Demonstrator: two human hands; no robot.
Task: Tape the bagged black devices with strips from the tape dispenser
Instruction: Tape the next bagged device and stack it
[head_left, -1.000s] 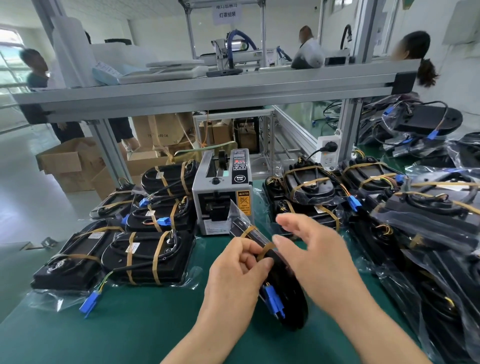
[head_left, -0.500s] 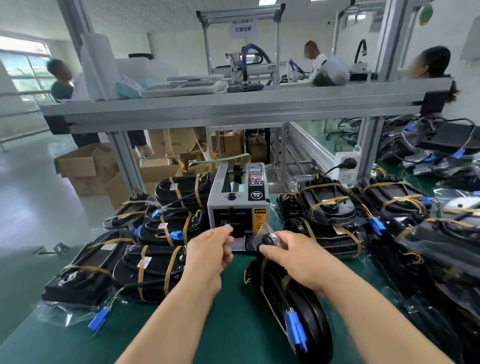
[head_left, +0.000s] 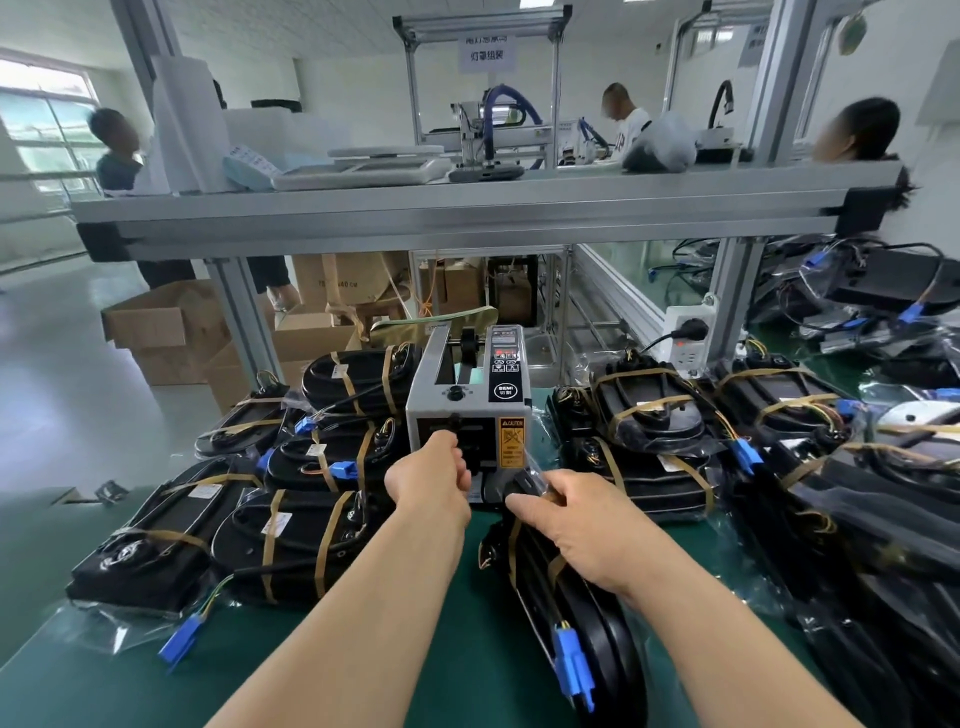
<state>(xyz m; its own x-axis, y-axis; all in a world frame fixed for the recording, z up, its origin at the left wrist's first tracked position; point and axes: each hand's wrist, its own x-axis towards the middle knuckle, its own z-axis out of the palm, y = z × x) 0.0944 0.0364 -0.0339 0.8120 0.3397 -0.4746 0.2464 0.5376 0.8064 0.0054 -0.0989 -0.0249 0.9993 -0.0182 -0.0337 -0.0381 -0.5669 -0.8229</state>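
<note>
The grey tape dispenser (head_left: 467, 405) stands at the middle of the green mat (head_left: 322, 670). My left hand (head_left: 431, 483) is at its front outlet, fingers curled and pinching the tape strip there; the hand hides most of the strip. My right hand (head_left: 576, 525) grips the top end of a bagged black device (head_left: 597, 644), which stands on edge on the mat just right of the dispenser. Brown tape bands cross that device, and a blue connector (head_left: 571, 670) hangs on its near side.
Taped bagged devices (head_left: 291, 540) are stacked left of the dispenser, with more piled to the right (head_left: 649, 415) and far right (head_left: 883, 519). An aluminium shelf (head_left: 467, 213) spans overhead. A power strip (head_left: 688, 338) sits behind. Cardboard boxes (head_left: 166, 327) and people stand beyond.
My left hand left the device and reached forward to the dispenser's outlet. My right hand slid to the device's top end and keeps it on edge. The view tilted upward.
</note>
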